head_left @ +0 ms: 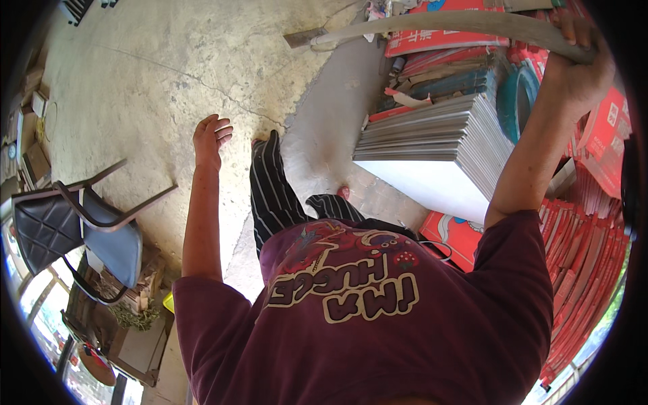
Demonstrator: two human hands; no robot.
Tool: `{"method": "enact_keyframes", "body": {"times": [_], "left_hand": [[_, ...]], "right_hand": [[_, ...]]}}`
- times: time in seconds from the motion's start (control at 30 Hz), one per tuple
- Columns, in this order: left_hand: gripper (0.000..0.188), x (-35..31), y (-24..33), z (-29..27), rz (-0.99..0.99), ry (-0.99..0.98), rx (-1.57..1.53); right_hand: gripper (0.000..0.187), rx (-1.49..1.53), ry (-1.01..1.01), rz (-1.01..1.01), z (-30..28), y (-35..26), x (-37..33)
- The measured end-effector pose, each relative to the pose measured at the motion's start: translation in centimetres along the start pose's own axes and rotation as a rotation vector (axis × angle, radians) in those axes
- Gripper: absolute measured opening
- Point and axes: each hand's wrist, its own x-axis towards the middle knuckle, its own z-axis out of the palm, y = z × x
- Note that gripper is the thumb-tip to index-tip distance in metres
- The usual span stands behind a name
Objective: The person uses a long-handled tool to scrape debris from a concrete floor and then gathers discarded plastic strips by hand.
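Observation:
My right hand (584,57) is wrapped round one end of a long, pale wooden handle (432,27) at the upper right. The handle looks bowed and runs left to a small flat dark blade (302,38) at its far end, over the concrete floor; the exact kind of tool is unclear. Nothing is in my left hand (212,138), which hangs left of my legs with loosely bent, parted fingers. Below the handle stands a stack of thin white tiles (425,142), apart from both hands.
Red cartons (445,236) and flattened red cardboard (580,270) are piled along the right. A teal round container (518,98) sits behind the tiles. To the left stands a dark padded chair (101,223) with metal arms. A crack crosses the concrete floor (169,67).

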Motion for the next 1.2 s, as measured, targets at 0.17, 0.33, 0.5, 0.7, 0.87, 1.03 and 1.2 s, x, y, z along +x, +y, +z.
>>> {"method": "enact_keyframes", "body": {"times": [0.17, 0.33, 0.5, 0.7, 0.87, 1.03, 1.2], "left_hand": [[0.033, 3.8, 8.8, 1.1, -0.092, -0.106, 0.096], [0.028, 5.9, 13.3, 3.2, -0.194, -0.250, 0.193], [0.027, 9.2, 19.7, 8.2, -0.094, -0.375, 0.323], [0.026, 11.0, 26.7, 17.1, 0.081, -0.693, 0.450], [0.025, 12.2, 28.4, 21.6, 0.029, -0.866, 0.624], [0.023, 14.7, 29.7, 23.0, 0.003, -0.924, 0.703], [0.022, 16.3, 30.9, 25.4, 0.007, -0.994, 0.749]], "right_hand": [[0.020, -0.099, 0.128, 0.004, 8.0, 2.7, 6.2], [0.023, -0.085, 0.031, 0.014, 8.8, 4.2, 10.2], [0.030, -0.140, 0.101, 0.058, 8.5, 4.5, 12.0], [0.024, -0.054, 0.236, 0.129, 7.4, 6.8, 14.0], [0.024, -0.038, 0.165, 0.020, 8.0, 8.0, 16.8], [0.022, -0.060, 0.257, 0.139, 9.0, 10.6, 19.6], [0.020, 0.002, 0.148, 0.085, 7.5, 11.8, 21.9]]}}
